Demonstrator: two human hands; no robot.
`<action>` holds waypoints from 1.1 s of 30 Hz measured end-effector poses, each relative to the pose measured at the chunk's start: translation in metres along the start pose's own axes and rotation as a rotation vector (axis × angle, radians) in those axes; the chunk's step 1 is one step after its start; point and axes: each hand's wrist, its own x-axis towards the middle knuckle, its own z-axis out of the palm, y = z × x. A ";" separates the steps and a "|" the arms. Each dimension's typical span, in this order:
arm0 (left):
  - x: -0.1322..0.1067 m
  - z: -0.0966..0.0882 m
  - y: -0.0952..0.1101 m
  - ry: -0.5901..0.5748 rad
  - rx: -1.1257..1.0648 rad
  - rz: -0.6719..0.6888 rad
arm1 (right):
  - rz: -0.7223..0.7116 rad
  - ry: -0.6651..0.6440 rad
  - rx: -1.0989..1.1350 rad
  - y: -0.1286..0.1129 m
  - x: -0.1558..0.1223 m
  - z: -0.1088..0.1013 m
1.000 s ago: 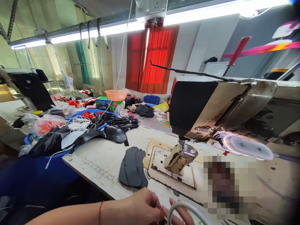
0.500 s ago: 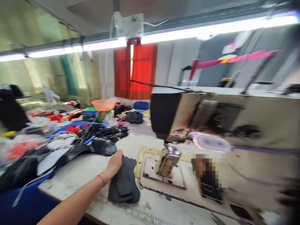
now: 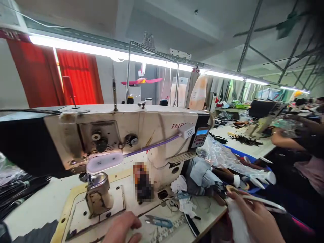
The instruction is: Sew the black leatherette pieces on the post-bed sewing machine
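Head view shows left hand (image 3: 123,226) half-open, seemingly empty, near blue snips (image 3: 162,221), right hand (image 3: 259,216) gripping pale band (image 3: 272,205).

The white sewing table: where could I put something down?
The widest bare patch of the white table lies between the black strips on the left, the yellow-rimmed plate and the grey pieces in front. The right end is crowded: snips, white scraps and grey cloth, with the left hand beside the snips.

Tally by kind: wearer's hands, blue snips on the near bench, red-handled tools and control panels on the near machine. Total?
Hands (left hand, right hand): 2
Blue snips: 1
Red-handled tool: 1
Control panel: 1
Total: 5
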 end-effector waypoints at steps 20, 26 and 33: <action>0.258 0.232 0.114 0.166 0.361 0.281 | -0.100 -0.254 0.025 0.020 0.104 0.027; 0.258 0.181 0.127 0.048 0.360 0.221 | -0.062 -0.168 0.147 0.011 0.088 0.015; 0.242 0.148 0.155 0.158 0.423 0.306 | -0.089 -0.251 0.354 0.014 0.056 0.045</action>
